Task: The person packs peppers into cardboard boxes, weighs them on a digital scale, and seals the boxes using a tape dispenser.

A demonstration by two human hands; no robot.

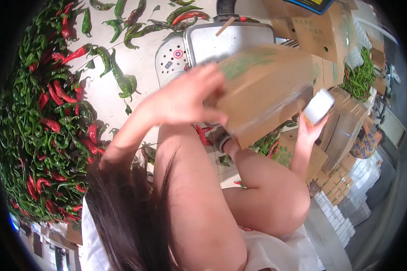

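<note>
A closed cardboard box (268, 91) with green print tilts above the floor in front of my knees. Clear tape (274, 108) shines along one of its edges. My left hand (193, 95) is at the box's left end, thumb and fingers apart. Motion blur hides whether it grips the box or only lies beside it. To the right of the box, my right hand (312, 127) holds up a white, block-like object (319, 106) with a tan underside. It may be a roll of packing tape; glare hides its detail.
A large heap of green and red peppers (47, 118) fills the left side. Beyond the box is a metal scale platform (224, 37), beside a white clog (171, 59). Flattened cartons (346, 125) are stacked at right. A person (366, 144) and white boxes (363, 176) are farther off.
</note>
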